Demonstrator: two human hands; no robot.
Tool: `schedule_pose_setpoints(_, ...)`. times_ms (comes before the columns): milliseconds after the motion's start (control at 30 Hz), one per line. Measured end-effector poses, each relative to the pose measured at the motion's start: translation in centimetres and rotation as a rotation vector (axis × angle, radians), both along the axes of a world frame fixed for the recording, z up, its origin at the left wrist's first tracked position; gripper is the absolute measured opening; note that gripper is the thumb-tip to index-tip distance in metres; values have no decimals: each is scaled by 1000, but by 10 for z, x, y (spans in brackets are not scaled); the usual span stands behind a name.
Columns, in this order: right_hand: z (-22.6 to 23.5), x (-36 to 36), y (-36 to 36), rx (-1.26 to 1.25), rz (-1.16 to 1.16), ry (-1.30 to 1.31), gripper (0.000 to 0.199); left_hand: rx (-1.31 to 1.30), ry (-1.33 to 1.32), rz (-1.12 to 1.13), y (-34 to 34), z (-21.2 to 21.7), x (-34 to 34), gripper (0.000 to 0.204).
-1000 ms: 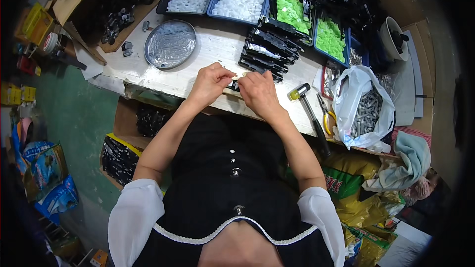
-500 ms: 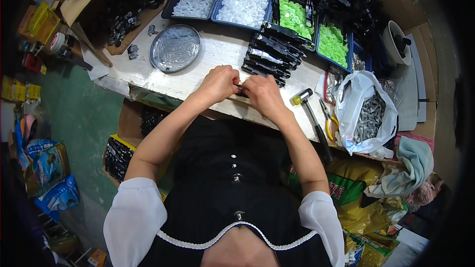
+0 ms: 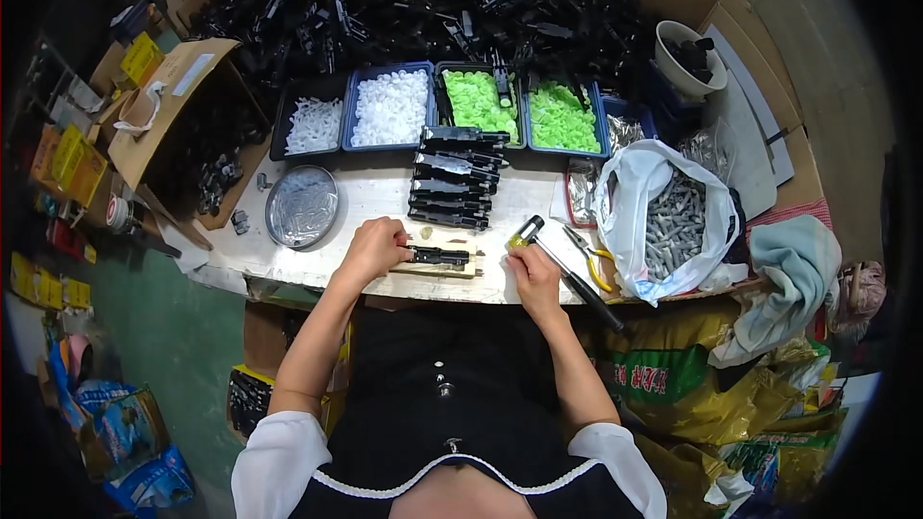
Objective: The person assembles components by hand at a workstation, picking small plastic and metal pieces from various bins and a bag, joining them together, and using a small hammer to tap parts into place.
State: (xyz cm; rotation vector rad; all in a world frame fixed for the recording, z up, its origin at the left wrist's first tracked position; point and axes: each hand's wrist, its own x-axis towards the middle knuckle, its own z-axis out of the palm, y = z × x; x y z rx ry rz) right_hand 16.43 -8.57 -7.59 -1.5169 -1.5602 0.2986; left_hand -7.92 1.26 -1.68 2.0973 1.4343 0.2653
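Note:
My left hand (image 3: 376,249) pinches the left end of a slim black plastic part (image 3: 439,256). This part lies along a small pale wooden block (image 3: 435,270) at the bench's front edge. To the right, my right hand (image 3: 535,275) has its fingers curled on the yellow end of a small mallet (image 3: 560,264), whose black handle slants toward the near right. Just beyond my left hand is a stack of similar black parts (image 3: 452,190). Yellow-handled pliers (image 3: 590,254) lie right of the mallet.
Trays of white pieces (image 3: 389,109) and green pieces (image 3: 565,118) line the back, before a heap of black parts (image 3: 385,14). A round metal tin (image 3: 302,208) sits left. A white plastic bag (image 3: 615,231) of grey pieces stands right, near a cloth (image 3: 796,259).
My hands were together over the work at the bench edge; now they are apart. The right hand has moved to the mallet, which has turned slightly. The view has tilted toward the far bench.

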Motion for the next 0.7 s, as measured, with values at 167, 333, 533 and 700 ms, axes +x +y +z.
schedule_pose_setpoints(167, -5, 18, 21, -194, -127, 433, 12, -9, -3, -5, 4, 1, 3, 22)
schedule_pose_setpoints(333, -8, 19, 18, -228, -127, 548, 10, 3, 19, -34, 4, -1, 3, 20)
schedule_pose_setpoints(533, -1, 17, 14, -131, -68, 514, 7, 77, 28, -60, 0, 2, 2, 18)
schedule_pose_setpoints(700, -7, 17, 19, -205, -80, 640, 8, 5, 32, -64, 8, -3, 2, 19)
